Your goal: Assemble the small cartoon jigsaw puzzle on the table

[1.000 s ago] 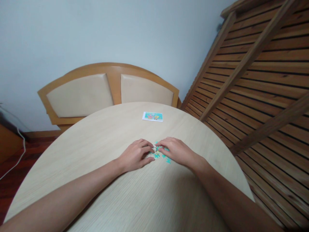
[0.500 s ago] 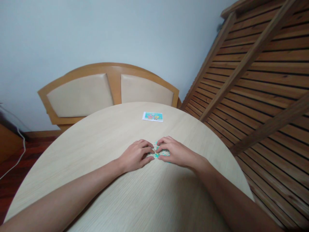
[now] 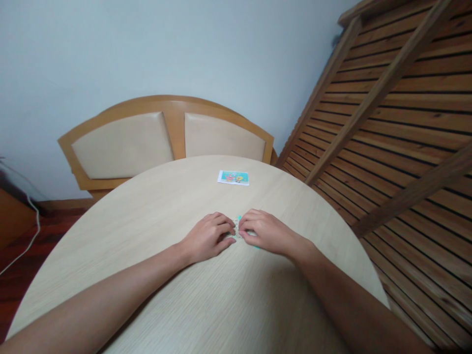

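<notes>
A small, flat jigsaw puzzle [image 3: 237,229] lies on the round table [image 3: 162,295], mostly covered by my hands. Pale marked parts show between the fingertips, with bits of turquoise by my right hand. My left hand [image 3: 211,237] rests on the table at the puzzle's left side, its curled fingers and thumb around that edge. On the other side, my right hand [image 3: 271,232] has thumb and fingers drawn together in a pinch over the puzzle. The piece between those fingers is largely hidden.
A turquoise picture card [image 3: 233,178] with a pink and a yellow cartoon figure lies farther back on the table. Behind stands a padded wooden headboard [image 3: 173,128] against the wall. Wooden slats [image 3: 405,118] lean at the right. A white cable [image 3: 36,221] hangs at the left.
The fingers of my right hand have closed into a pinch. The turquoise and yellow patch between my hands no longer shows; pale parts do. My left hand has stayed in place.
</notes>
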`<state>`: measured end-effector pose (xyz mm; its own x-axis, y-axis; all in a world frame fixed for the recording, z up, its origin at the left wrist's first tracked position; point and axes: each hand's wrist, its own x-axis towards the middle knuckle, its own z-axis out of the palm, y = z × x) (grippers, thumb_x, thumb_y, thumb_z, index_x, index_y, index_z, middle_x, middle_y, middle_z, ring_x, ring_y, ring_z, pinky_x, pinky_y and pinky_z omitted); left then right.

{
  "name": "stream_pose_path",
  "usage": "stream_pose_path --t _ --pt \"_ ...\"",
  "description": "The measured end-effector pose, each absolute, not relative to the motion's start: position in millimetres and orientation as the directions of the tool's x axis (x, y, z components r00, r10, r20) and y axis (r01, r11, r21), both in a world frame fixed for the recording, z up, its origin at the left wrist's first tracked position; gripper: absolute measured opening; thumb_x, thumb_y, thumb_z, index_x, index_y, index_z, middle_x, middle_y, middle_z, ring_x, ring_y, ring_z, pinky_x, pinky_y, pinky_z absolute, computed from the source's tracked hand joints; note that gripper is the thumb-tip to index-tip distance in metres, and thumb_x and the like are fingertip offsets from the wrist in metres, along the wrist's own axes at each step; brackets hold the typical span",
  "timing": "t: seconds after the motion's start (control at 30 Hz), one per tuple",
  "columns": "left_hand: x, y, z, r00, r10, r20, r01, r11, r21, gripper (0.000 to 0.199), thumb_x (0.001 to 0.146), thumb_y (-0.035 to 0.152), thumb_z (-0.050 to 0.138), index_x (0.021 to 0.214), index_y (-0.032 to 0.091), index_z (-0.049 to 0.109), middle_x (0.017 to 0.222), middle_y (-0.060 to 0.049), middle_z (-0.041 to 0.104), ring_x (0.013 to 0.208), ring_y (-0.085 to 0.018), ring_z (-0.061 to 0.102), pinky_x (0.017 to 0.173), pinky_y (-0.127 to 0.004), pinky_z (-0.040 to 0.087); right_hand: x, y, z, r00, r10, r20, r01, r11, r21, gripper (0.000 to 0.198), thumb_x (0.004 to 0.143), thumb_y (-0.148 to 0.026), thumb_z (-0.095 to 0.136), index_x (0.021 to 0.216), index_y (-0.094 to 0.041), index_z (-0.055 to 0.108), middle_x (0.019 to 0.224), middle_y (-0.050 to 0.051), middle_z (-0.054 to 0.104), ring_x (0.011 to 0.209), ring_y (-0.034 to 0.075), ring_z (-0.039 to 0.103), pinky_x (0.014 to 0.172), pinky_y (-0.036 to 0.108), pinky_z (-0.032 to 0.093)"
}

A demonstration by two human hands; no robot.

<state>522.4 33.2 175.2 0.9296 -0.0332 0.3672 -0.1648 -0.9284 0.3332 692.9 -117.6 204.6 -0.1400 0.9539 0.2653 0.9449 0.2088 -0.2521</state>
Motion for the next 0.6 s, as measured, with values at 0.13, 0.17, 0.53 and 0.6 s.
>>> stream_pose_path --t 0.13,0.17,0.53,0.6 --pt "523 34 173 0.93 -0.022 0.366 -0.156 -0.926 0.343 0.013 0.093 0.025 0.059 0.101 0.022 0.068 0.109 -0.006 0.068 0.105 -0.023 0.06 0.095 -0.038 0.048 704 -124 207 -0.043 0.973 0.227 0.932 0.121 -0.341 0.016 0.094 -0.027 0.06 0.094 -0.02 0.074 0.094 0.006 0.072 0.093 0.02 0.064 0.085 0.032 0.047" --pt "523 35 173 0.928 -0.007 0.372 -0.145 -0.927 0.345 0.014 0.092 0.023 0.058 0.102 0.022 0.068 0.109 -0.006 0.068 0.105 -0.022 0.06 0.094 -0.038 0.049 708 -128 207 0.005 0.979 0.201 0.928 0.071 -0.365 0.017 0.093 -0.032 0.062 0.098 -0.021 0.073 0.097 0.006 0.072 0.093 0.021 0.065 0.085 0.032 0.047" --pt "523 36 168 0.924 0.094 0.371 -0.067 -0.914 0.4 0.034 0.087 0.02 0.058 0.121 0.019 0.061 0.118 -0.009 0.068 0.111 -0.025 0.061 0.099 -0.041 0.05 723 -140 210 0.172 0.984 -0.052 0.823 -0.173 -0.541 0.028 0.076 -0.027 0.072 0.102 -0.018 0.076 0.084 0.004 0.073 0.073 0.019 0.067 0.065 0.026 0.049" --pt "524 38 167 0.92 0.121 0.374 -0.065 -0.892 0.448 0.029 0.09 0.018 0.055 0.117 0.02 0.063 0.114 -0.008 0.07 0.107 -0.023 0.063 0.097 -0.039 0.051 723 -137 208 0.166 0.985 -0.049 0.8 -0.164 -0.577 0.024 0.079 -0.023 0.066 0.1 -0.017 0.076 0.08 0.003 0.073 0.07 0.017 0.066 0.063 0.025 0.048"
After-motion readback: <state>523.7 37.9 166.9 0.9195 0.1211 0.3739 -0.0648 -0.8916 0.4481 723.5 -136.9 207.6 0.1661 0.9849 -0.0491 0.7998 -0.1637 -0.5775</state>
